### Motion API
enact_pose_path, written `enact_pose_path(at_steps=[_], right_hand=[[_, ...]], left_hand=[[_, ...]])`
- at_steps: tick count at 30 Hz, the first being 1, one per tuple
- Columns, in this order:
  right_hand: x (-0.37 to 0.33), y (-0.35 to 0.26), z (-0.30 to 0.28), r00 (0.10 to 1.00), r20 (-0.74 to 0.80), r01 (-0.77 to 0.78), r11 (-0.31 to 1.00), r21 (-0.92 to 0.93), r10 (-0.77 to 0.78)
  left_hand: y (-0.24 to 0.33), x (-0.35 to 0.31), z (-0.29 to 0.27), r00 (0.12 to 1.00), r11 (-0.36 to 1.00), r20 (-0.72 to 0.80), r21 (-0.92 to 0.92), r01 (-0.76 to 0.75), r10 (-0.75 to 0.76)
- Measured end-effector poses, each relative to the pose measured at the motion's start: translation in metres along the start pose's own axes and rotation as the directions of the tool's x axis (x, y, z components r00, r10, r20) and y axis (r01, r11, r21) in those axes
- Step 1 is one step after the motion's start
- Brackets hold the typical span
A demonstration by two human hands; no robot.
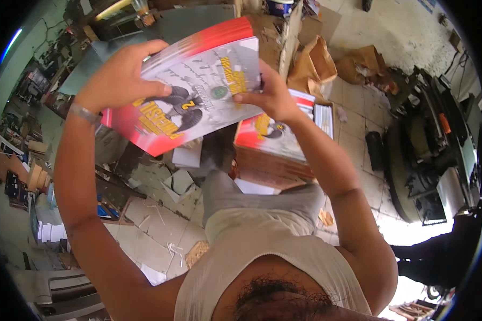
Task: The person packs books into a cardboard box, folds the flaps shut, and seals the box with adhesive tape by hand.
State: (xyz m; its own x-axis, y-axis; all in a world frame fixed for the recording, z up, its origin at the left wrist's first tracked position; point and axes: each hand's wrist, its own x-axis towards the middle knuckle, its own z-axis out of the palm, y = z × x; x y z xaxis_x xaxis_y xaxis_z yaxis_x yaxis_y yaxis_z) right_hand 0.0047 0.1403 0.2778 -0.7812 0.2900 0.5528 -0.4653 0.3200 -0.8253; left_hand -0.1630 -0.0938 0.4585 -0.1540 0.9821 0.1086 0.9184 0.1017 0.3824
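Observation:
A stack of books (198,72) with red, grey and yellow covers is held up in front of me, tilted. My left hand (120,77) is closed round its left end, the thumb lying on the top cover. On the right end, my right hand (273,96) grips with its thumb on the cover and its fingers hidden behind. Below my right hand stands an open cardboard box (273,163), with more books (270,134) of the same cover in it.
Brown paper bags (313,67) lie beyond the box. A dark machine (428,150) stands on the right. Paper scraps (178,184) litter the tiled floor. Along the left are cluttered shelves, a stack of white paper (51,232) and a grey chair (64,289).

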Motion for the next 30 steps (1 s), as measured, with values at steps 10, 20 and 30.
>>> enact_pose_path(at_steps=[10, 20, 30], right_hand=[[0.090, 0.114, 0.079, 1.000, -0.017, 0.013, 0.978, 0.209, -0.009], [0.092, 0.131, 0.093, 0.979, -0.173, 0.151, 0.953, 0.263, -0.107], [0.047, 0.101, 0.060, 0.981, -0.192, 0.009, 1.000, 0.012, -0.006]], left_hand=[[-0.117, 0.020, -0.021, 0.980, 0.973, -0.014, -0.123, 0.197, -0.201], [-0.270, -0.081, 0.086, 0.657, 0.427, -0.514, -0.851, -0.306, -0.552], [-0.226, -0.058, 0.141, 0.680, 0.691, -0.588, -0.704, -0.163, -0.438]])
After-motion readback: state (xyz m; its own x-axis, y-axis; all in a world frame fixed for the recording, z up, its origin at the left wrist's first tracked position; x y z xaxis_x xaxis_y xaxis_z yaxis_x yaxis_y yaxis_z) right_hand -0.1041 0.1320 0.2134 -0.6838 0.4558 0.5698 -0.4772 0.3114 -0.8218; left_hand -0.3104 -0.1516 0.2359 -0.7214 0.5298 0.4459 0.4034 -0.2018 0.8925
